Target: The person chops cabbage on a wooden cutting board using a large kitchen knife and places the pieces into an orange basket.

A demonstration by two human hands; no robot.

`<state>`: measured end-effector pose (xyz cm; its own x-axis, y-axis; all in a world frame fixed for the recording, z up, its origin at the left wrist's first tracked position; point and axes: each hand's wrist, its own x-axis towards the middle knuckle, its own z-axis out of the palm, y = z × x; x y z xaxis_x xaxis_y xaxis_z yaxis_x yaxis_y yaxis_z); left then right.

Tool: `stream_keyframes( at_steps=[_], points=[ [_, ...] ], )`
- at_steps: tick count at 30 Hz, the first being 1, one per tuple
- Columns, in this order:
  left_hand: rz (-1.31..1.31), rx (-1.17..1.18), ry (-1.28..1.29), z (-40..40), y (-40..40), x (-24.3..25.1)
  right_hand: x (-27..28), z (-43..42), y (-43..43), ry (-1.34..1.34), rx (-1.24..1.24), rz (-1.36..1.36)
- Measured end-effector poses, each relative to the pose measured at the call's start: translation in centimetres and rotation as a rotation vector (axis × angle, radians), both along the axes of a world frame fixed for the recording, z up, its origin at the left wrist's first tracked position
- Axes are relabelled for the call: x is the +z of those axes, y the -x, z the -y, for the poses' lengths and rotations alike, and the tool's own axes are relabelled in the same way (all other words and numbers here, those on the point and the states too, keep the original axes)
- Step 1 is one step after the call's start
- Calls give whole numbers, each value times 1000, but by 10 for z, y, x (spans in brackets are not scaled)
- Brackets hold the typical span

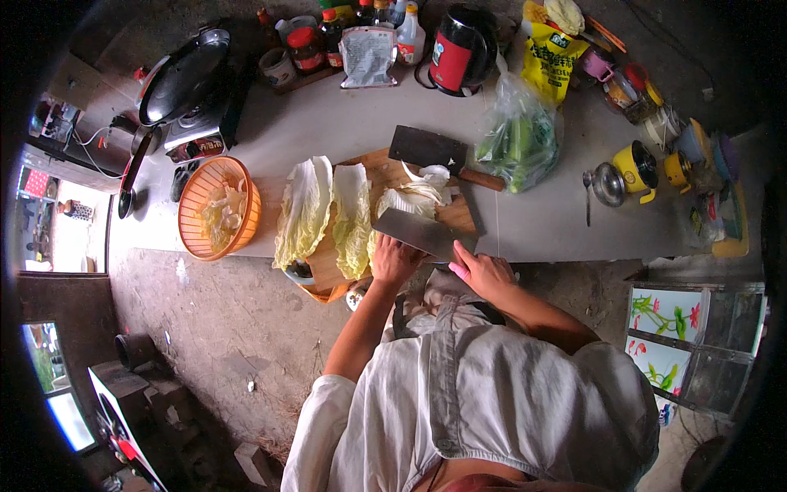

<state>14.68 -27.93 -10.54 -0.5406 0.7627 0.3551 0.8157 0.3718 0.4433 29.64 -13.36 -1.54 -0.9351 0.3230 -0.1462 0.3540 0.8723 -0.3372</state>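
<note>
My right hand (pixel 482 269) grips a cleaver (pixel 418 235), its index finger lying along the broad metal blade. The handle is hidden in the hand. Beside the blade, my left hand (pixel 396 259) bears on the near end of the napa cabbage (pixel 403 202), fingers curled and fingertips covered by the blade. Cut white strips (pixel 424 181) lie beyond the blade on the wooden cutting board (pixel 460 212). To the left are two groups of whole leaves: one leaf (pixel 352 215) on the board, others (pixel 304 206) across its left edge. A second, dark cleaver (pixel 427 147) with a wooden handle rests at the back.
An orange basket (pixel 246 215) with cabbage pieces stands left, near a wok (pixel 184 83) on a stove. A plastic bag of green vegetables (pixel 519 138) lies right of the board. Bottles, a kettle (pixel 464 52) and a yellow mug (pixel 633 166) line the table's far and right sides.
</note>
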Motion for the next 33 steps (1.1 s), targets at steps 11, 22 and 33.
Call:
stream_keyframes(
  at_steps=[11,22,33],
  points=[
    [70,19,81,3,-1,-16,-56,9,42,67,-79,0],
    [-23,89,131,18,-6,-10,-15,-34,80,474,-59,76],
    [-67,53,84,26,-14,-32,-3,21,-19,168,21,-20]
  ],
)
